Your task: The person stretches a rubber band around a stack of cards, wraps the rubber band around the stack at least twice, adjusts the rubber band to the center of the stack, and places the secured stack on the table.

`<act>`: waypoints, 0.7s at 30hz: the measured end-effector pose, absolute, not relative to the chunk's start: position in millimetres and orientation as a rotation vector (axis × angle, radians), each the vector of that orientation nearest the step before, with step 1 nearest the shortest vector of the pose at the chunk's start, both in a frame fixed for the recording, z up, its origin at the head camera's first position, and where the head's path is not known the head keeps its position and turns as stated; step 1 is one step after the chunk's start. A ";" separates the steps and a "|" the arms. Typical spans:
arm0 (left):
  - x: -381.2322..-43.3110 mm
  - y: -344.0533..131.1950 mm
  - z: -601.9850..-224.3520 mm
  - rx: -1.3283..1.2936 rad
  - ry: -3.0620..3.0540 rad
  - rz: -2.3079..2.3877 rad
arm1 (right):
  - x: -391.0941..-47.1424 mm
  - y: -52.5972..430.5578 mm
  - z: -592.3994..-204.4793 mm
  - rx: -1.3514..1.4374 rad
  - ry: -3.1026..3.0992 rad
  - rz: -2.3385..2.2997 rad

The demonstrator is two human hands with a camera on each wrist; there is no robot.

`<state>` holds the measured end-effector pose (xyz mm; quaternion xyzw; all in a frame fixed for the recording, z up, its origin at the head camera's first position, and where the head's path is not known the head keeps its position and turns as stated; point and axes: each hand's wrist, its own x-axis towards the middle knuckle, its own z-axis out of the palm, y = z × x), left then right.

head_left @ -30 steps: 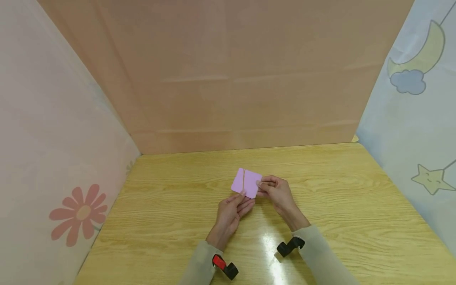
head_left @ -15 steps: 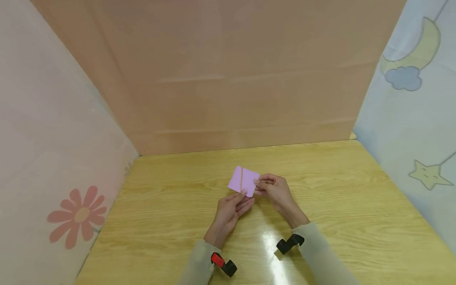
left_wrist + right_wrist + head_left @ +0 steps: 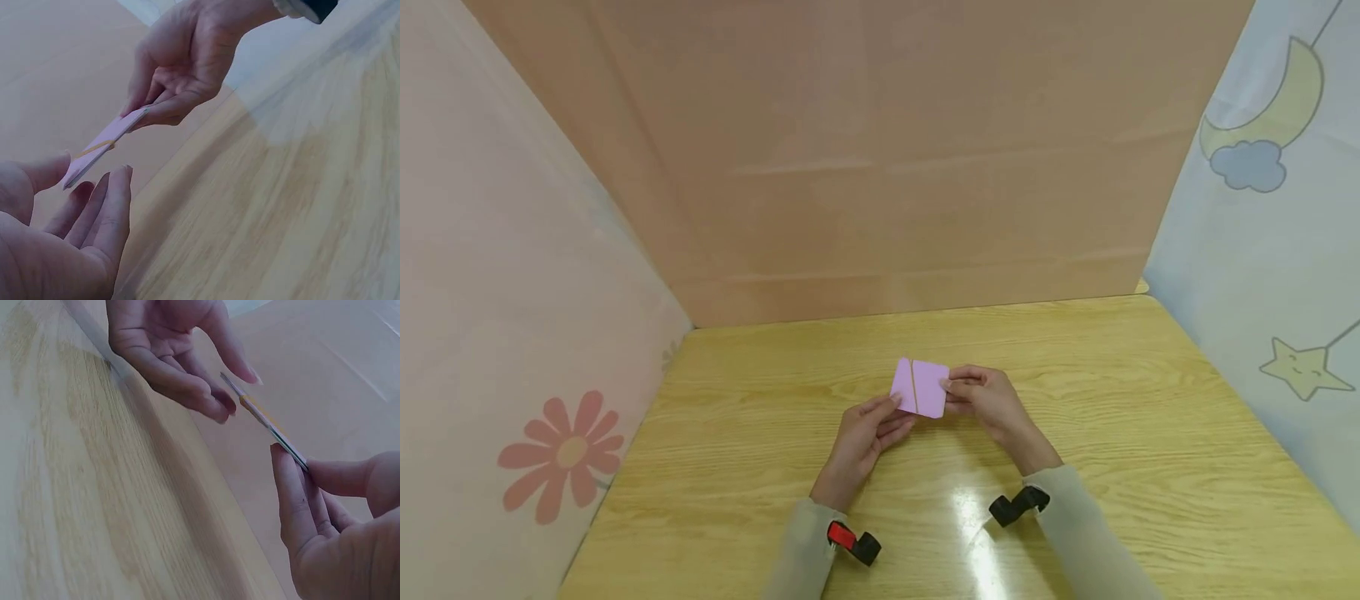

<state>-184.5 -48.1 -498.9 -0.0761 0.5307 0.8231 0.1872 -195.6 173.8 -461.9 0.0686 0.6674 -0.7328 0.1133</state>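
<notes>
A thin pink square card pack (image 3: 929, 390) with rounded corners is held up over the table between both hands. Around it runs a tan rubber band (image 3: 913, 386), nearer the left side. My right hand (image 3: 996, 404) pinches the pack's right edge, thumb on top and fingers beneath. At the lower left corner is my left hand (image 3: 859, 437), its thumb over the pack's face and its fingers spread below. The right wrist view shows a gap between the left fingers (image 3: 206, 403) and the pack, which stands edge-on there.
The wood-grain table (image 3: 760, 467) extends around both hands. A brown sheet (image 3: 880, 167) rises behind it. Pale printed panels with a flower (image 3: 571, 452) and a star (image 3: 1303, 367) flank the sides. Each sleeve cuff carries a black wrist device (image 3: 1018, 506).
My left hand has slid left from the pack's bottom edge to its lower left corner. The pack has turned slightly and sits a little more level. The right hand keeps its pinch.
</notes>
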 end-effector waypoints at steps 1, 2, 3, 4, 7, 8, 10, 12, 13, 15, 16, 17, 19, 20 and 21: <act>-185.5 -50.1 -498.5 -0.209 1.503 2.314 | -195.8 174.4 -461.9 0.203 1.964 -2.139; -186.5 -52.0 -498.2 -0.207 1.516 2.304 | -196.2 174.8 -462.1 0.200 1.964 -2.130; -187.2 -53.6 -497.8 -0.205 1.531 2.292 | -196.5 175.1 -462.5 0.189 1.963 -2.123; -187.7 -55.0 -497.5 -0.210 1.546 2.279 | -197.0 175.4 -463.3 0.185 1.963 -2.117; -188.5 -58.9 -498.2 -0.199 1.616 2.239 | -197.8 175.7 -465.6 0.173 1.953 -2.108; -189.0 -60.1 -498.4 -0.207 1.629 2.231 | -197.9 175.9 -466.5 0.165 1.950 -2.103; -190.0 -62.2 -499.7 -0.209 1.661 2.217 | -197.9 176.4 -468.1 0.145 1.956 -2.086; -190.4 -64.0 -500.2 -0.207 1.684 2.209 | -197.5 176.8 -469.4 0.130 1.958 -2.067; -191.1 -64.5 -500.6 -0.220 1.689 2.205 | -197.1 176.9 -469.9 0.117 1.959 -2.053; -191.5 -65.4 -500.9 -0.227 1.705 2.197 | -196.4 176.8 -470.9 0.103 1.955 -2.037; -191.5 -65.6 -500.9 -0.234 1.705 2.196 | -196.1 176.7 -471.1 0.105 1.948 -2.033; -191.4 -65.8 -500.7 -0.241 1.701 2.198 | -195.8 176.6 -471.8 0.092 1.945 -2.026; -191.8 -66.2 -501.1 -0.247 1.695 2.201 | -195.5 176.1 -473.0 0.081 1.934 -2.024; -192.0 -66.4 -501.1 -0.248 1.691 2.202 | -195.7 175.7 -473.8 0.082 1.930 -2.028; -192.2 -66.6 -501.3 -0.252 1.686 2.205 | -195.8 175.5 -474.4 0.076 1.928 -2.025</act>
